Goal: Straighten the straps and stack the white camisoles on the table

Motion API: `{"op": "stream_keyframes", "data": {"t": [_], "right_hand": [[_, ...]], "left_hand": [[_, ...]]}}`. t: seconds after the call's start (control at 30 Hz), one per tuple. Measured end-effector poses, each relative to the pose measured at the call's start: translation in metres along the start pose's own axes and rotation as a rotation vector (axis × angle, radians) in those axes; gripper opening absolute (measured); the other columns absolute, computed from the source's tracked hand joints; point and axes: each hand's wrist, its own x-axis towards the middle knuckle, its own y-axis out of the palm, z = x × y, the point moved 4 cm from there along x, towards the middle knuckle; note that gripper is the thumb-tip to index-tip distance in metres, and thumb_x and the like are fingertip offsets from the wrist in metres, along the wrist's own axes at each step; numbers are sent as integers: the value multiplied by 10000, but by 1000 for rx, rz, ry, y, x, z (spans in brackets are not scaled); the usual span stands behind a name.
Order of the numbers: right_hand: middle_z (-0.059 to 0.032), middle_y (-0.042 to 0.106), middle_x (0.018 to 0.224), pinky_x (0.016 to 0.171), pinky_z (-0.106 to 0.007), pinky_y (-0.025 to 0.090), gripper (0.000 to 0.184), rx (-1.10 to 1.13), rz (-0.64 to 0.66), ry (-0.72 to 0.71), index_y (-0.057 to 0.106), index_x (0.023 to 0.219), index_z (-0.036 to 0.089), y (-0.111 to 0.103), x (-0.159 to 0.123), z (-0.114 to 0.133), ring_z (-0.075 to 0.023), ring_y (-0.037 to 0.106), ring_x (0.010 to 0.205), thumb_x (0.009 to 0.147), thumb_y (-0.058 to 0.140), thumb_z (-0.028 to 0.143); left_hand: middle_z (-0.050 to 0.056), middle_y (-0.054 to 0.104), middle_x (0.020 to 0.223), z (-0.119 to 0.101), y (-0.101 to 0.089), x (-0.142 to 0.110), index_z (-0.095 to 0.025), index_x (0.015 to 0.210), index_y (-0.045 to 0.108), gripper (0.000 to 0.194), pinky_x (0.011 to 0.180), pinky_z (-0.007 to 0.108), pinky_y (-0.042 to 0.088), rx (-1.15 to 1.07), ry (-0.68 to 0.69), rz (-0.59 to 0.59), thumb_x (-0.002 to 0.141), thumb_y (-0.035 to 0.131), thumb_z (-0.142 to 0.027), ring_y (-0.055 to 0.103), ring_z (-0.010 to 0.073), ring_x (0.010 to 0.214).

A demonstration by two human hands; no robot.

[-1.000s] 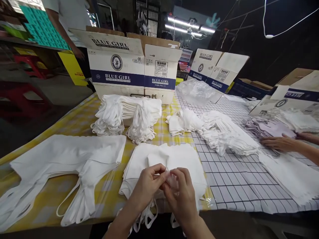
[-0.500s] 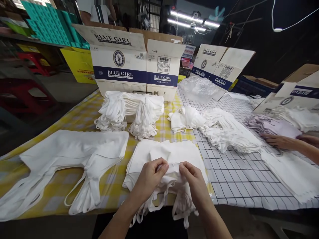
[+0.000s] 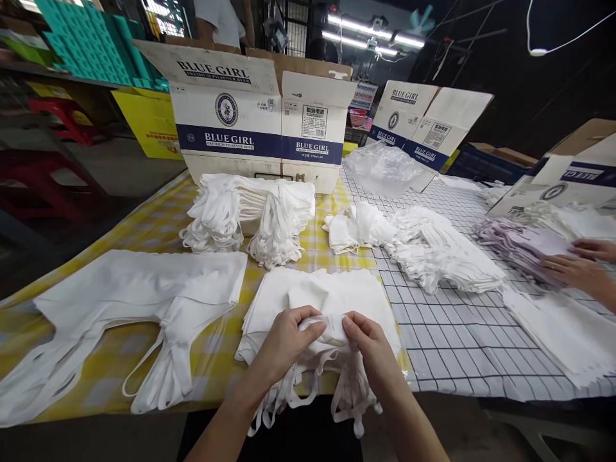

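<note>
Two-handed, pinching smooth white cloth (image 3: 333, 328) between closed fingertips of left hand (image 3: 291, 333) and right hand (image 3: 369, 341), hovering near layered fabric stack (image 3: 368, 296) just beyond fingers, narrow looped straps (image 3: 353, 393) below them

Pinching between thumb (image 3: 315, 331) and curled forefinger (image 3: 305, 312) with left hand (image 3: 287, 340) and right hand (image 3: 373, 345), held near each other; reaching in with bare forearms (image 3: 230, 414), converging.
</note>
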Motion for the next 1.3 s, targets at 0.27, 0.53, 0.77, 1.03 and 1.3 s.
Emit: {"op": "stream_keyframes", "data": {"t": [0.27, 0.53, 0.77, 1.03, 1.3], "right_hand": [[1, 506, 691, 600, -227, 376, 284, -75, -16, -33, 576, 754, 152, 2, -2, 4, -127, 425, 644, 831, 545, 424], [-6, 514, 701, 612, -234, 391, 279, -168, -4, -50, 591, 772, 160, 5, -5, 8, -137, 441, 660, 848, 513, 417], [17, 454, 662, 577, -222, 352, 293, -322, -30, -88, 554, 777, 173, 6, -7, 11, -127, 409, 635, 876, 461, 432], [16, 484, 674, 587, -228, 352, 267, -421, -72, -169, 565, 788, 171, 8, -10, 16, -128, 419, 638, 881, 466, 401], [1, 522, 704, 642, -254, 379, 141, -553, -103, -368, 571, 795, 186, 14, -17, 25, -140, 461, 676, 865, 503, 287]], "left_hand": [[12, 626, 719, -3, 0, -1, -138, 804, 655, 243, 627, 233, 412, 39, 4, 7, 761, 582, -365, 542, 154, 682], [4, 621, 705, -3, 1, -3, -146, 786, 667, 227, 625, 229, 390, 34, -8, 15, 775, 568, -351, 521, 140, 674], [12, 624, 702, -3, 3, -6, -139, 809, 678, 243, 592, 229, 375, 50, -26, 45, 767, 574, -355, 520, 145, 659], [0, 606, 662, -2, 1, -7, -148, 770, 671, 248, 572, 223, 359, 116, 12, 4, 778, 546, -362, 514, 143, 634], [-54, 445, 516, -6, -3, -8, -185, 762, 646, 207, 482, 219, 255, 284, 58, -132, 777, 534, -358, 362, 98, 485]]}}
